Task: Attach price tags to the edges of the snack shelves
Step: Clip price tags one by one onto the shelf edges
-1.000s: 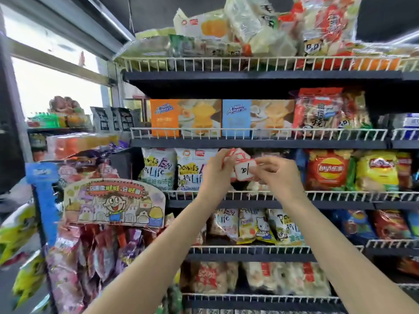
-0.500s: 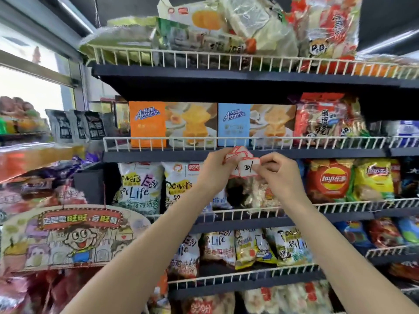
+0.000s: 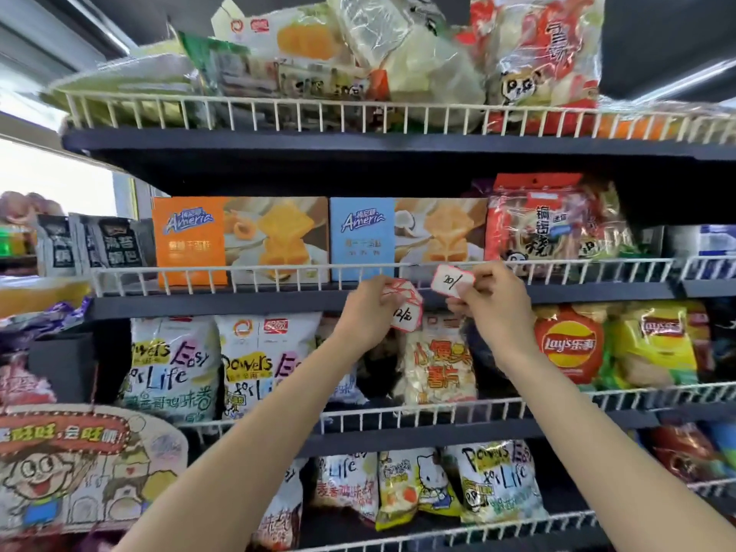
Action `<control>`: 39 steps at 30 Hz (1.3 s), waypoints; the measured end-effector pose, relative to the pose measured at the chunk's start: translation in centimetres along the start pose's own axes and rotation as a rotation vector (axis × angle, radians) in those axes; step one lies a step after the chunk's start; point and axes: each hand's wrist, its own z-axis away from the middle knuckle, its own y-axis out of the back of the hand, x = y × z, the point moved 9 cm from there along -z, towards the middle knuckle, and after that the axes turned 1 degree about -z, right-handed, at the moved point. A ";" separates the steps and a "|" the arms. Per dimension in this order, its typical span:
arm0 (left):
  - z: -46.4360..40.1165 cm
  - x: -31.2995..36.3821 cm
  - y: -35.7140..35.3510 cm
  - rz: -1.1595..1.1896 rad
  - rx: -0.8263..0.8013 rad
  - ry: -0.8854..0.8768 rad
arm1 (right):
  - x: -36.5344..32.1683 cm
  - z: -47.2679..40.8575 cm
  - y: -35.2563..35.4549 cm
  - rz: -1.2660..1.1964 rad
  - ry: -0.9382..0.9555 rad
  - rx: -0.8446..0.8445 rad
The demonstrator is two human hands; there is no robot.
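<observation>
My right hand (image 3: 492, 298) pinches a single white price tag (image 3: 452, 281) with a red border and handwritten "20/", held up against the white wire rail (image 3: 278, 268) of the second shelf, below the blue America box (image 3: 362, 237). My left hand (image 3: 368, 308) grips a small stack of similar red-bordered tags (image 3: 406, 310), one hanging down in front of the dark shelf edge (image 3: 219, 302). The two hands are a short gap apart.
Snack shelves fill the view: bagged snacks on the top shelf (image 3: 358, 145), an orange America box (image 3: 191, 241), Powers Easy Life bags (image 3: 175, 364), Lay's bags (image 3: 567, 344). A cartoon cardboard display (image 3: 79, 468) hangs at lower left beside a bright window (image 3: 51, 181).
My right hand has pulled one tag off the stack and lifted it up to the second shelf's rail. The view has tilted upward and moved closer to the shelves.
</observation>
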 end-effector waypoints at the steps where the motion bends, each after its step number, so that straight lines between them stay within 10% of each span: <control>1: -0.4 0.2 -0.6 -0.018 -0.012 0.005 | 0.5 -0.7 0.2 -0.004 -0.003 -0.012; 39: -1.5 -0.2 -1.6 0.100 0.014 -0.025 | -2.7 -7.2 -3.8 0.688 0.599 -0.284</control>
